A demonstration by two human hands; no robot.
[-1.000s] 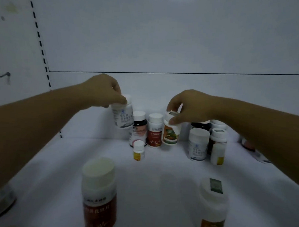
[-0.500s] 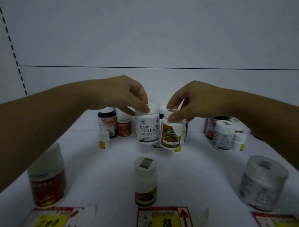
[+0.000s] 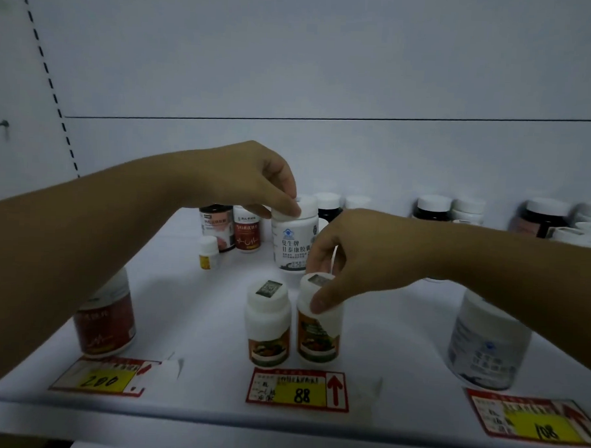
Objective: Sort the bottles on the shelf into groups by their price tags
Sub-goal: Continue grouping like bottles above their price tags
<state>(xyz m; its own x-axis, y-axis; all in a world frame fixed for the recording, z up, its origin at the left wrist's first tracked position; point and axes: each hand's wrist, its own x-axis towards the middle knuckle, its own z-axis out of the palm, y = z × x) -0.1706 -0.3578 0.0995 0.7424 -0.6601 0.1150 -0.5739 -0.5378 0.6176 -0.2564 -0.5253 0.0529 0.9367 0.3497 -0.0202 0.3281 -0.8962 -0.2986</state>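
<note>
Bottles with orange labels stand as a pair on the shelf [image 3: 182, 303], just behind the 88 price tag [image 3: 297, 390]: the left twin [image 3: 268, 327] stands free, while the right hand [image 3: 353, 257] clamps the cap of the right twin [image 3: 318, 340]. Farther behind that tag the left hand [image 3: 252, 181] pinches the cap of a white bottle [image 3: 291, 240]. Left of the tag sits a red-label jar [image 3: 105, 320], right of it a white jar [image 3: 488, 347]

Red jar [image 3: 105, 320] half behind left forearm [image 3: 66, 247], 108 tag [image 3: 532, 420] blurred
</note>
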